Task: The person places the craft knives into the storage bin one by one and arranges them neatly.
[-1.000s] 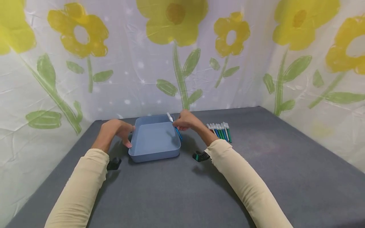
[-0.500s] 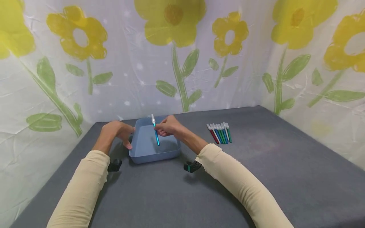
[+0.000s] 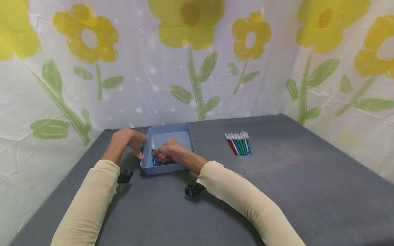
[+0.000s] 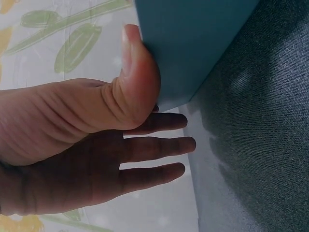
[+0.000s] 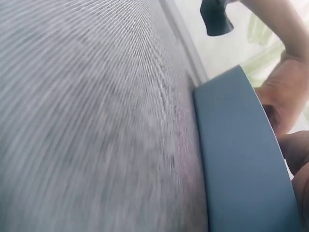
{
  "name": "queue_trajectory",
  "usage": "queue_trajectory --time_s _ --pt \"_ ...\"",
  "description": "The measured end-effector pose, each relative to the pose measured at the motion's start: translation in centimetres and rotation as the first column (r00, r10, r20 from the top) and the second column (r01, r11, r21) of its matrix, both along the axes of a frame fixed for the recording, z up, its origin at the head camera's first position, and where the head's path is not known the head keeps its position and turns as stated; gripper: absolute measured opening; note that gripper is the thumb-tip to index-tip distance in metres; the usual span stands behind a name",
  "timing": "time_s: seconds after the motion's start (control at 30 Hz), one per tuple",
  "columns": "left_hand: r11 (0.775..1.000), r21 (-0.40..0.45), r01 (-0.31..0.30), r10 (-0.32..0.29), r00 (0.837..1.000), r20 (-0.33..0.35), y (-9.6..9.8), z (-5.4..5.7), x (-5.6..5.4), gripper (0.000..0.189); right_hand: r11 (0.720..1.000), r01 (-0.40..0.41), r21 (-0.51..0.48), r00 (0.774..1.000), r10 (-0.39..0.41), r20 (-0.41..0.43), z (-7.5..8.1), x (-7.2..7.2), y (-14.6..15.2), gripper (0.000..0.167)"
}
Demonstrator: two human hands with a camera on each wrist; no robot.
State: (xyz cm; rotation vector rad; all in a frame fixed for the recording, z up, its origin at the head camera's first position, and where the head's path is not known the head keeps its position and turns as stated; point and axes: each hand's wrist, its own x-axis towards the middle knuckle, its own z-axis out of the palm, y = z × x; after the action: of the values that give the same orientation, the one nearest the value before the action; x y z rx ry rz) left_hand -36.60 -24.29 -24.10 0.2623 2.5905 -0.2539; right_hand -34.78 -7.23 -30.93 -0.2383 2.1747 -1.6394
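Observation:
A blue marker (image 3: 154,157) with a whitish cap is inside the blue-grey tray (image 3: 192,141), close to its left wall. My right hand (image 3: 169,151) reaches over the tray and pinches the marker between thumb and fingers. At the tray's left side, my left hand (image 3: 129,140) steadies it from outside. The left wrist view shows that hand's thumb (image 4: 137,72) against the tray's outer wall (image 4: 183,43), its other fingers stretched out straight. In the right wrist view the tray's front wall (image 5: 241,154) hides most of the right hand, and the marker is out of sight.
To the right of the tray, several white-capped markers (image 3: 238,143) in red, white, blue and green lie side by side on the dark grey table (image 3: 277,177). A curtain with yellow flowers (image 3: 132,99) hangs along the table's back edge.
My right hand has carried the blue marker leftward, from over the tray's right rim across to its left wall, and lowered it. The left hand has stayed at the tray's left side.

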Motion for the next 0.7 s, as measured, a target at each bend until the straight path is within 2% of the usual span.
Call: queue_trajectory --time_s 0.17,0.3,0.53,0.7 --pt "1.000 -0.010 0.005 -0.005 1.000 0.008 0.0 0.2 0.0 0.110 0.996 0.054 0.075 0.997 -0.049 -0.067 -0.2 0.3 -1.5 0.024" --pt "0.999 -0.014 0.037 -0.037 0.999 0.005 0.4 0.3 0.0 0.109 0.988 0.079 0.133 0.988 -0.060 -0.143 -0.3 0.4 -2.1 0.020" --pt "0.999 -0.019 0.031 -0.031 0.999 0.025 0.4 0.3 -0.2 0.111 0.977 0.045 0.207 0.982 -0.006 -0.189 -0.3 0.4 -2.2 0.015" --pt "0.999 -0.020 0.043 -0.043 0.999 0.022 -0.1 0.1 -0.1 0.108 0.968 -0.006 0.250 0.972 0.065 -0.228 -0.4 0.5 -2.3 0.015"
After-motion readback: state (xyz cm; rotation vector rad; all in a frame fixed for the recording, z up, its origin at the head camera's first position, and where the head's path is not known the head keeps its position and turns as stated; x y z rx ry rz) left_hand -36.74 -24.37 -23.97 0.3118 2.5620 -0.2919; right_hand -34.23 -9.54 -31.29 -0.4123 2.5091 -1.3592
